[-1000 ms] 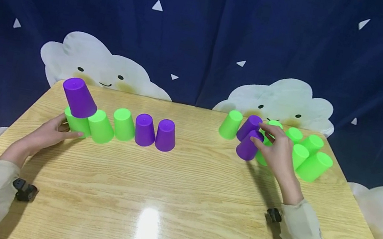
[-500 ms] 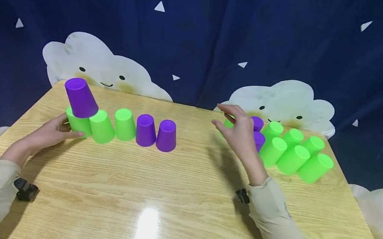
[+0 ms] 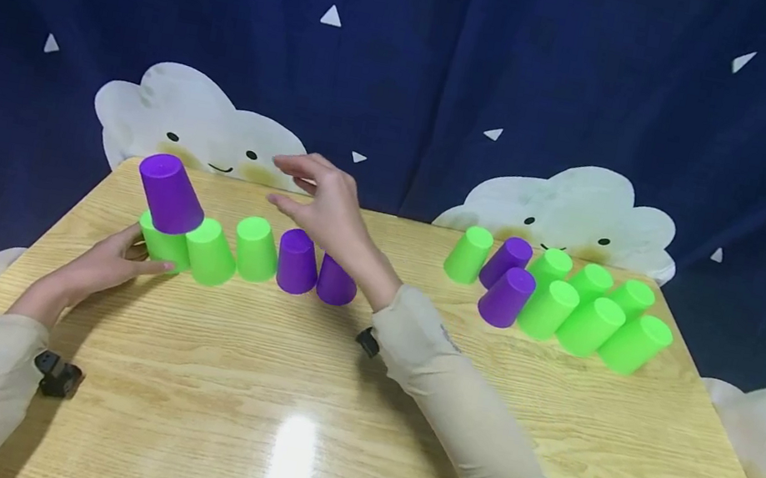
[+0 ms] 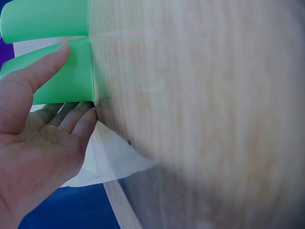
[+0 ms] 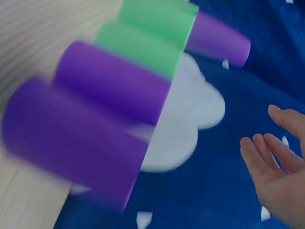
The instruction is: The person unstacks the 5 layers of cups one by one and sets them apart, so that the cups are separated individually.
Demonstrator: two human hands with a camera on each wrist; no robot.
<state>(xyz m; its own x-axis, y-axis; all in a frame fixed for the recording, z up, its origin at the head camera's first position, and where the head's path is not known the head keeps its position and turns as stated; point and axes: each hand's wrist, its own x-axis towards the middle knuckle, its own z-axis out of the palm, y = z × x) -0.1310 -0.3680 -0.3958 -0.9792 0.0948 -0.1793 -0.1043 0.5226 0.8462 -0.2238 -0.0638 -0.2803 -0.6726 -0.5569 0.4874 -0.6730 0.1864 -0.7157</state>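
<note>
At the left, my left hand (image 3: 99,272) holds the outermost upside-down green cup (image 3: 161,248), the thumb along its near side and the fingers round its outer side. A purple cup (image 3: 171,195) stands upside down across the tops of that cup and the neighbouring green cup (image 3: 210,254). Farther right in the row come a third green cup (image 3: 256,250) and two purple cups, one of them the purple cup (image 3: 297,263). My right hand (image 3: 328,200) hovers above this row with nothing in it, thumb and fingers apart. The right forearm partly hides the last purple cup (image 3: 336,284).
On the right of the wooden table (image 3: 237,384) stands a group of upside-down cups: a green cup (image 3: 467,255), two purple ones including a purple cup (image 3: 506,298), and several green ones such as a green cup (image 3: 589,328). A dark blue curtain (image 3: 400,47) hangs behind.
My right hand has left the purple cup in the right group and swept left, carrying nothing, to above the left row. The left hand stays on its green cup.
</note>
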